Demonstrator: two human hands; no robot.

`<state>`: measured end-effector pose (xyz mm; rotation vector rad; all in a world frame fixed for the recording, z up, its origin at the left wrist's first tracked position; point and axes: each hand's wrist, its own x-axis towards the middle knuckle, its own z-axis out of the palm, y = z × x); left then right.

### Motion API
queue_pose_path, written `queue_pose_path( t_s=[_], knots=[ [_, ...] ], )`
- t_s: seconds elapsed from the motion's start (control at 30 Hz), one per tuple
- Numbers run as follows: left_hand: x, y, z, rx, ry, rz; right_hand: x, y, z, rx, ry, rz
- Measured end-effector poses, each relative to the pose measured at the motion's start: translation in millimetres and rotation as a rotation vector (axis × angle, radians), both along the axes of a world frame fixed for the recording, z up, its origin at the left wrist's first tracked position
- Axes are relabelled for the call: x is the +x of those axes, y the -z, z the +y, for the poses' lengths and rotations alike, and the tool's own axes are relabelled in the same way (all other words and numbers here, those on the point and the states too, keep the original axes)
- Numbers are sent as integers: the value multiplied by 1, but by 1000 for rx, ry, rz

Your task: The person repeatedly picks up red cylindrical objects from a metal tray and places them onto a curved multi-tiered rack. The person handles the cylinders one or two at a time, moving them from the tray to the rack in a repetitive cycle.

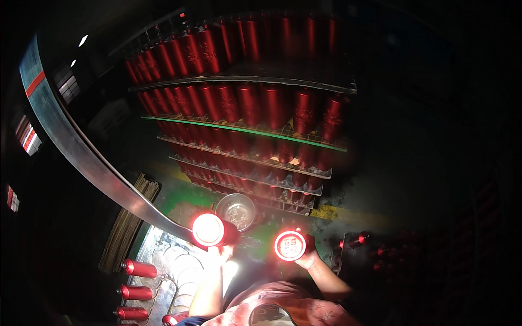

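Observation:
In my left hand [221,253] is a red metal flask [230,233], its round end turned up and washed out by a strong light. The fingers of that hand wrap round its lower side, partly lost in glare. My right hand [309,254] grips a second red flask [290,246], whose round end faces up with a pale, patterned disc inside a red rim. The two flasks are apart. Close to the left one, a curved metal strip [128,195] with a red band comes down from the upper left and ends beside it.
Ahead stands a tiered rack [244,129] packed with red flasks. A round metal bowl [235,211] lies on the floor beyond my hands. At left are a lit metal worktable [147,244], several red flasks [136,293] and a wood bundle [129,223]. More flasks [356,239] sit right, in shadow.

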<state>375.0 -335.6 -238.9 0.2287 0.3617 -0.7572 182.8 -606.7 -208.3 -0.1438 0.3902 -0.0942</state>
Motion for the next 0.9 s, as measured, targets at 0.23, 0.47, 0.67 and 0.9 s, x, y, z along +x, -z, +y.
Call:
queue_pose_path(
  t_s=[0.23,0.47,0.67,0.9],
  knots=[
    [-143,-47,104,201,-108,-255,-50,13,42,109,-139,96],
    [-232,-40,211,-313,-428,196,-40,90,86,116,-483,-140],
    [-318,-100,348,550,-688,-213,2,56,208,313,-847,-306],
    [-261,-174,524,1163,-1062,-283,43,19,338,-55,-928,-176]
  ],
)
